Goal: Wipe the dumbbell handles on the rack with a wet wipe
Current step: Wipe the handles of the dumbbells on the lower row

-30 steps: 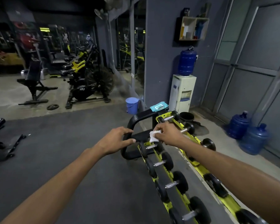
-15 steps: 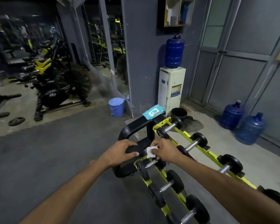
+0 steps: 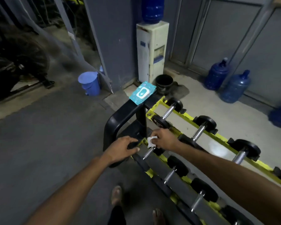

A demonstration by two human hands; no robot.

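The right hand (image 3: 164, 138) sits at the rack's (image 3: 156, 105) near end, on its lower row, fingers bunched around a crumpled white wipe (image 3: 151, 142) and pressing it onto the top of the first steel handle (image 3: 148, 153); the lower stretch of that handle shows bare below the wipe. The left hand (image 3: 123, 150) is just beside it, at the rack's end corner, fingers and thumb curled over a black part (image 3: 132, 145); whether that is the frame or the dumbbell's head I cannot tell. The blue pack of wipes (image 3: 143, 93) lies on top of the rack's black frame (image 3: 118, 117), well apart from both hands. The wipe looks thin, limp and damp, so it will likely fold and slip unless it is pinched in a wad and wrapped round the bar. The handle is stiff metal, probably knurled, which should give the wipe some bite, and the dumbbell seems heavy enough to sit firm in its cradle while rubbed, though it could roll a little. The sensible hold is around the handle's middle, sliding toward each black head, with the other hand bracing. The next dumbbell (image 3: 170, 174) along the lower row, and those beyond it on both rows, appear not yet reached.
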